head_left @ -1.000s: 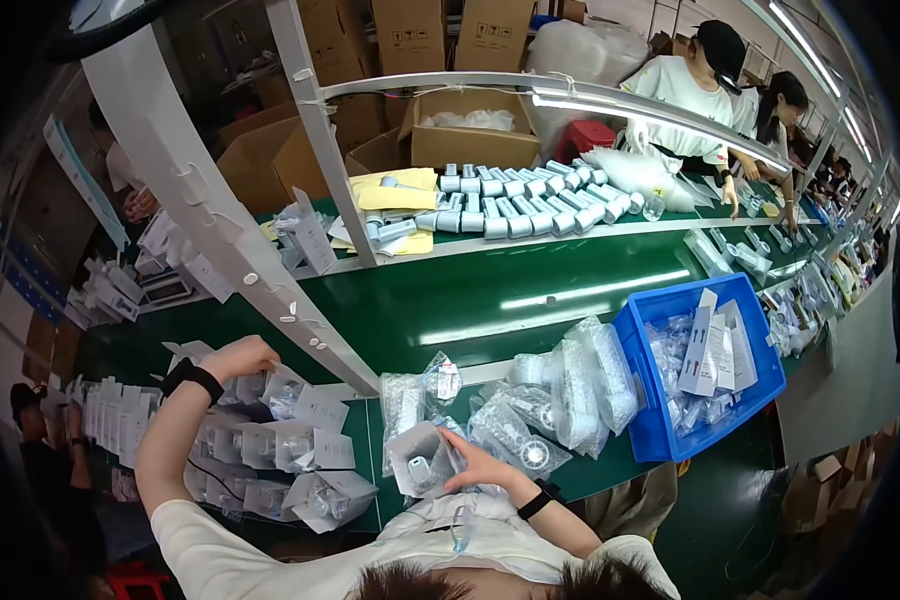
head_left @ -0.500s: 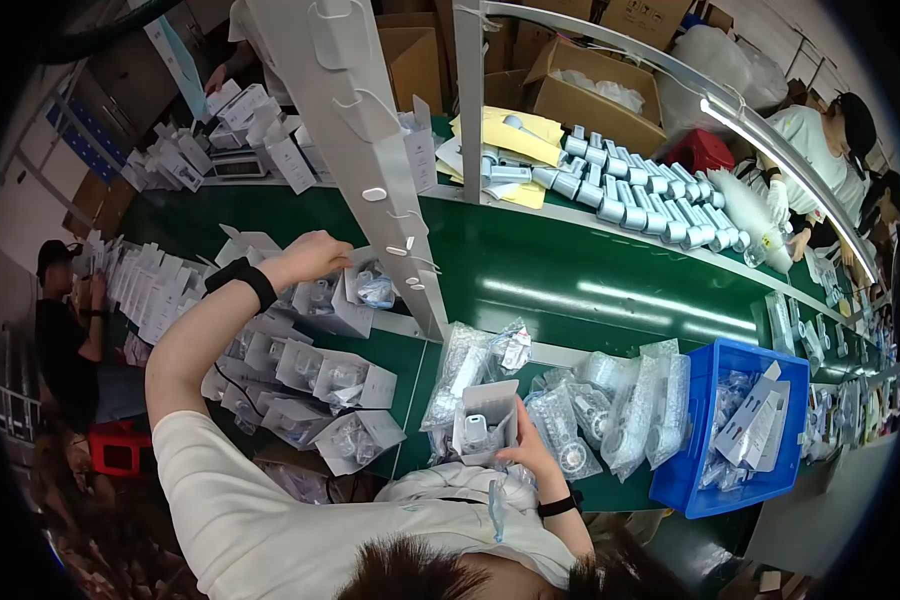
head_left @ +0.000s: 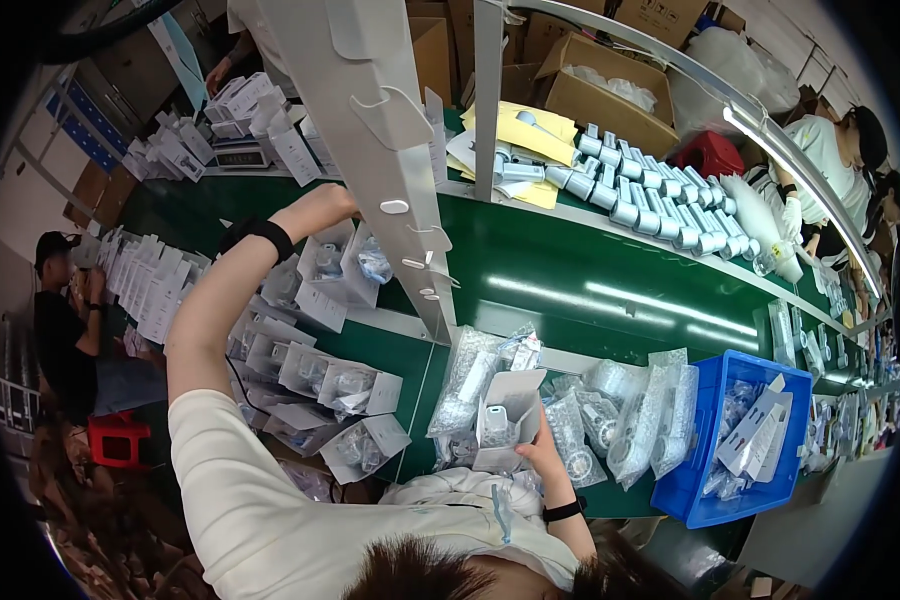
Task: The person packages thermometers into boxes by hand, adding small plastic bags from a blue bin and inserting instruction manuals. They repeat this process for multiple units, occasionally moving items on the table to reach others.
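Note:
My right hand (head_left: pixel 542 452) grips the side of an open white box (head_left: pixel 523 392), tilted toward me. Inside it sits a small white device (head_left: pixel 493 418) with a dark spot. My left arm is stretched far forward, and my left hand (head_left: pixel 318 208) is beside the grey metal post (head_left: pixel 390 160), above the far open boxes. Its fingers are bent down and mostly hidden, so their grip does not show. Just below that hand stands an open white box (head_left: pixel 362 280) with a bagged bluish item (head_left: pixel 374 262) in it.
Rows of open white boxes (head_left: pixel 365 440) with bagged items stand at left. Bubble-wrapped packs (head_left: pixel 630 425) lie to the right, beside a blue bin (head_left: pixel 705 400) of bags and cartons. Grey-blue cylindrical parts (head_left: pixel 660 200) line the far shelf. Other people work farther off.
My left hand has moved farther forward, away from the box it was at. The white box in my right hand has shifted slightly right. The whole view has tilted a little.

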Motion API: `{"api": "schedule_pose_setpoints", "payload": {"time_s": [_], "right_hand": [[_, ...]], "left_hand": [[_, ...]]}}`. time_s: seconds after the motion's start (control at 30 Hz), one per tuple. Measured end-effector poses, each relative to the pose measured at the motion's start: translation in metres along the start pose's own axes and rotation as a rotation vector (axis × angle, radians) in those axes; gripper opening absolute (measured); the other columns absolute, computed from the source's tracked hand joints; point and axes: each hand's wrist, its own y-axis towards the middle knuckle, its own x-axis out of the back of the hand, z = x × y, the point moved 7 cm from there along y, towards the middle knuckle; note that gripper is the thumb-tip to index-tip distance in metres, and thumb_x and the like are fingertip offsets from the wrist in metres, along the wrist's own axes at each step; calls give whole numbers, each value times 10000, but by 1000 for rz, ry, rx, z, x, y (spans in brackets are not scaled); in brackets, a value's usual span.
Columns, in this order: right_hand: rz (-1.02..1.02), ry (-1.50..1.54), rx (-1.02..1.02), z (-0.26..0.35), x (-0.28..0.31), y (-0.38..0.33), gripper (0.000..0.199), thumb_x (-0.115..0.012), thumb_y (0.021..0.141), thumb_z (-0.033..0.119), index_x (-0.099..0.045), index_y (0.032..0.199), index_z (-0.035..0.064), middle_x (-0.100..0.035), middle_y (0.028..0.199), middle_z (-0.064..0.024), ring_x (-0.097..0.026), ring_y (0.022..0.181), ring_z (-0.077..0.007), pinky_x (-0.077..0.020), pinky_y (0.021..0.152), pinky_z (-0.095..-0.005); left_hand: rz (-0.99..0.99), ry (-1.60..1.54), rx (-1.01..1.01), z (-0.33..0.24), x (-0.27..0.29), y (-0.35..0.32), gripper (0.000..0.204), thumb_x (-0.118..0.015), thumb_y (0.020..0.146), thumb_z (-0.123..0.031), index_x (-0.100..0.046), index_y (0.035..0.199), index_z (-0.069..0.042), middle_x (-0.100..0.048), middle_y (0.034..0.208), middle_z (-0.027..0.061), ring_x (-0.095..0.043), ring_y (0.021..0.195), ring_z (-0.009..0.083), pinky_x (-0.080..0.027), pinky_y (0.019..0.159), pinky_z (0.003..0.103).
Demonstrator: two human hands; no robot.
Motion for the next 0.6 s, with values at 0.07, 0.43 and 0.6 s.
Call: {"api": "schedule_pose_setpoints", "payload": {"time_s": [0.07, 0.43, 0.6], "right_hand": [[-41, 12, -5, 1, 3, 0, 1159, -799, 509, 353, -97, 1375, 35, -250, 1368, -96, -242, 1268, -210, -201, 1026, -322], [-104, -13, -63, -5, 10, 0, 1151, -778, 527, 445, -112, 1372, 36, -278, 1352, -92, -263, 1253, -204, -228, 1012, -328], [-90, -49, -69, -11, 13, 0, 1152, -765, 528, 483, -118, 1371, 37, -285, 1347, -96, -276, 1242, -205, -237, 1006, -331]], "left_hand": [[4, 137, 42, -6, 16, 16, 175, -525, 774, -108, -562, 923, -23, -603, 846, 172, -586, 771, 322, -479, 637, 351], [54, 127, 371, 72, -10, 11, 307, -579, 761, -215, -544, 979, -3, -580, 916, 184, -545, 895, 340, -443, 762, 380], [19, 27, 475, 95, 21, -33, 389, -673, 685, -243, -544, 971, -12, -563, 917, 159, -532, 912, 319, -432, 787, 363]]}}
